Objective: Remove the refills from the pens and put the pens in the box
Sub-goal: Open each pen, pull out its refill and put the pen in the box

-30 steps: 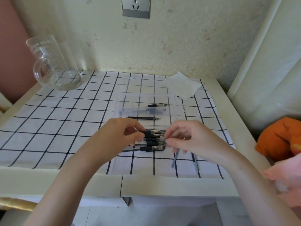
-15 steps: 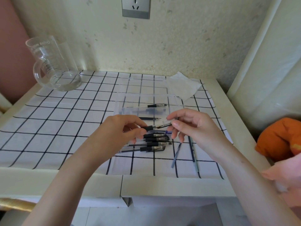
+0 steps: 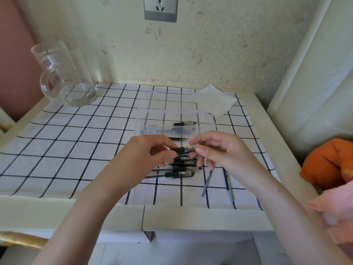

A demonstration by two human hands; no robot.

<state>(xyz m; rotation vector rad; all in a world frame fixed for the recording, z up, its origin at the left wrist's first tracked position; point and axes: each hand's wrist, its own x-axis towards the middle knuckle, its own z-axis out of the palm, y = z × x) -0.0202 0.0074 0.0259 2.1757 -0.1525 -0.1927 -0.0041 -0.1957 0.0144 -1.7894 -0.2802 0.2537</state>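
Held pen [image 3: 184,149]: raised between both hands, just above the pile and in front of the box; roughly level, tip end to the right.
Left hand [image 3: 152,153]: fingers and thumb curled round the pen's black grip section.
Right hand [image 3: 219,150]: thumb and forefinger pinched on the tip end; remaining fingers loosely curled.
Step in hand: judged to be loosening the tip so the refill can be drawn out.
Method advised: keep the left grip firm on the black section, turn only the tip, keep the pen level over the cloth so that small parts drop close by, and draw the refill straight along the barrel, without bending.
Box [image 3: 206,119]: clear plastic, just behind the hands; one pen [image 3: 184,123] lies inside.
Black refill [image 3: 177,138]: thin, at the box's near wall; inside or outside cannot be told.
Pile of pens [image 3: 183,169]: several, side by side, directly under the hands.
Loose refills [image 3: 207,180]: two bluish sticks on the cloth, below the right wrist.
Surface: checked cloth [image 3: 76,150], white with a dark grid, laid over a pale table [image 3: 275,142].
Room: glass jug [image 3: 63,77] at the far left corner; tissue [image 3: 214,102] behind the box; wall socket [image 3: 160,9] above; orange cushion [image 3: 328,163] off the right edge.
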